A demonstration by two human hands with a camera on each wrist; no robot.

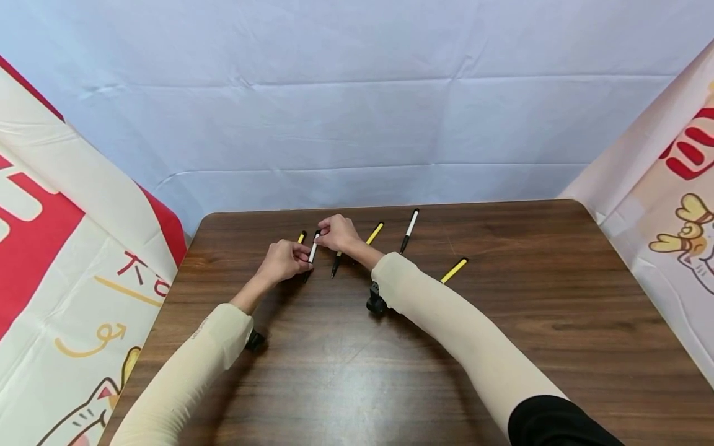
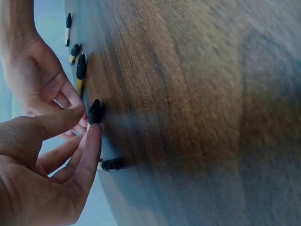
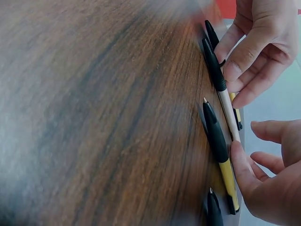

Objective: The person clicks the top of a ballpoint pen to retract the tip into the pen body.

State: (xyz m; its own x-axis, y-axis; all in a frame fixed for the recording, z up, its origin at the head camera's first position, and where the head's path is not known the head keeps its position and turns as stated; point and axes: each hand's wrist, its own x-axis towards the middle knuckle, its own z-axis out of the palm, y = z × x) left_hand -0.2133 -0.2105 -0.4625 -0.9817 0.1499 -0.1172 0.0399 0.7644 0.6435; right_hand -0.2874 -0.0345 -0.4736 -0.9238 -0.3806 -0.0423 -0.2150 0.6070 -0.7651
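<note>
Near the table's far left part, my left hand pinches a white pen by its black grip end, between thumb and finger. My right hand is at the pen's other end; in the right wrist view its thumb touches the white barrel, with the index finger apart. A yellow pen lies just beyond the left hand, mostly hidden by it. Beside the right hand is another yellow pen, its black grip showing below the fingers and its yellow barrel seen in the right wrist view.
On the brown wooden table, farther right, lie a yellow pen, a white pen and a yellow pen partly covered by the right sleeve. A pale cloth hangs behind the table's back edge.
</note>
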